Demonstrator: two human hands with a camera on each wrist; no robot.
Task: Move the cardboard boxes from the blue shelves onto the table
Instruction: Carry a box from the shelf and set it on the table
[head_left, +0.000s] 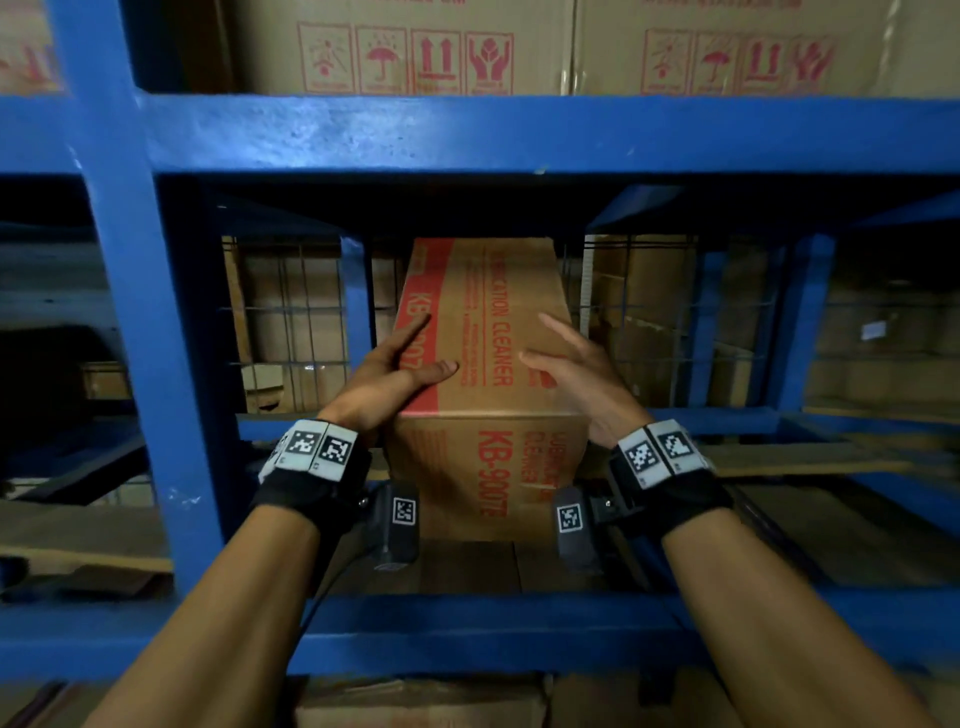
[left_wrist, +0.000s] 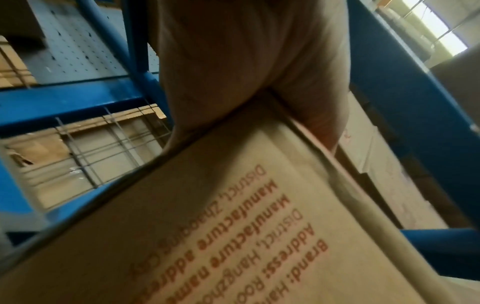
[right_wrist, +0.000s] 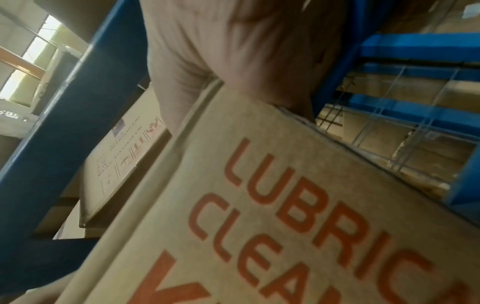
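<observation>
A long cardboard box (head_left: 488, 374) with red "LUBRICATION CLEANER KB-9007" print lies end-on in the middle bay of the blue shelves (head_left: 519, 132). My left hand (head_left: 434, 345) rests on the box's top left edge, index finger and thumb straight on top. My right hand (head_left: 537, 338) lies with straight fingers along the top right edge. In the left wrist view the left hand's palm (left_wrist: 246, 61) sits over a corner of the box (left_wrist: 233, 226). The right wrist view shows the right palm (right_wrist: 233, 41) against the box (right_wrist: 285, 205). The remaining fingers are hidden.
Large cardboard boxes (head_left: 405, 47) with red handling symbols fill the shelf above. A blue upright post (head_left: 140, 312) stands to the left. Wire mesh (head_left: 291, 322) backs the bay, with more boxes behind it. Wooden boards (head_left: 831, 535) floor the shelf. Another box (head_left: 415, 701) sits below the front beam (head_left: 493, 623).
</observation>
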